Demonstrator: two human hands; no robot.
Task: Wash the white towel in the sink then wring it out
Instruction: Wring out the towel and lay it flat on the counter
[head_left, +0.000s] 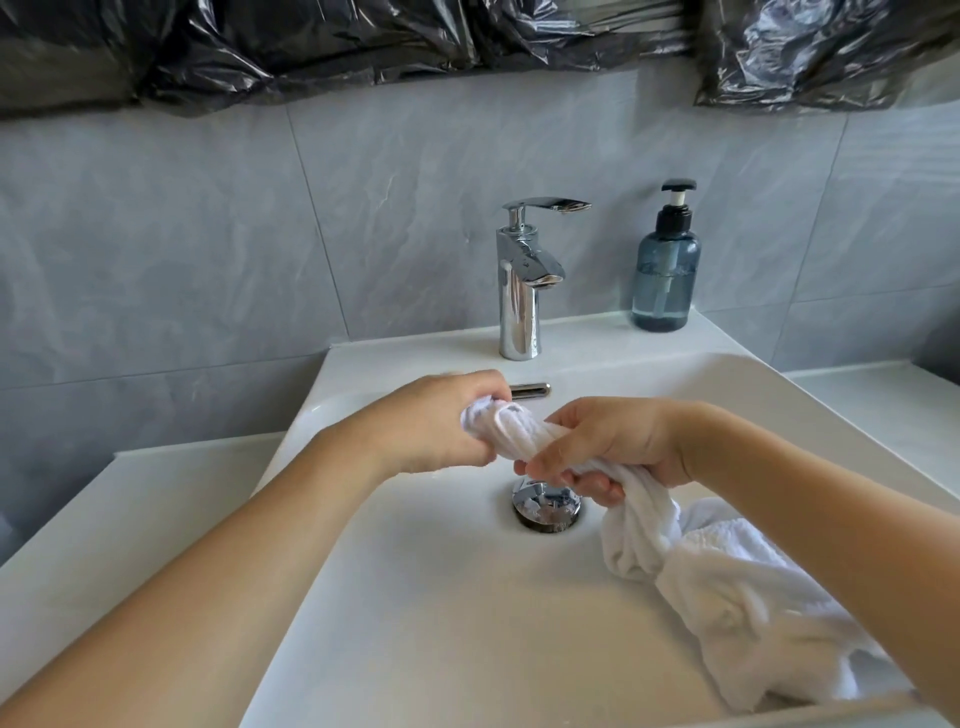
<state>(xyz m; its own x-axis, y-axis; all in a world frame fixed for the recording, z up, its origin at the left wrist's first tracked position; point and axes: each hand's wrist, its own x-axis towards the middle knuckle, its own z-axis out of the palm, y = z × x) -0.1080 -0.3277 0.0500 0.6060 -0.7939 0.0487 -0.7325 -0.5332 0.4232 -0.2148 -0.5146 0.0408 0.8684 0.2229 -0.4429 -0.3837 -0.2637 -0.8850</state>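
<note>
**Both hands grip a twisted towel over the sink**

The left hand (441, 421) and right hand (608, 447) hold one end of the white towel (727, 587) above the sink (441, 597), near the basin's back edge. The left hand's fingers are curled round the very end of the cloth, which pokes out as a small bunch by the thumb. The right hand, just beside it, wraps its fingers round the next stretch, so the short length between the two hands is rolled into a tight rope. Below the right hand the towel hangs down and spreads in loose folds along the basin's right side, reaching toward the front right corner under the right forearm.

The chrome drain (545, 506) sits in the basin floor just below the hands. A chrome tap (522, 280) stands on the sink's back ledge, and a blue soap bottle (665, 270) with a black pump stands at the back right corner. Black plastic sheeting (415, 41) hangs across the tiled wall above.
</note>
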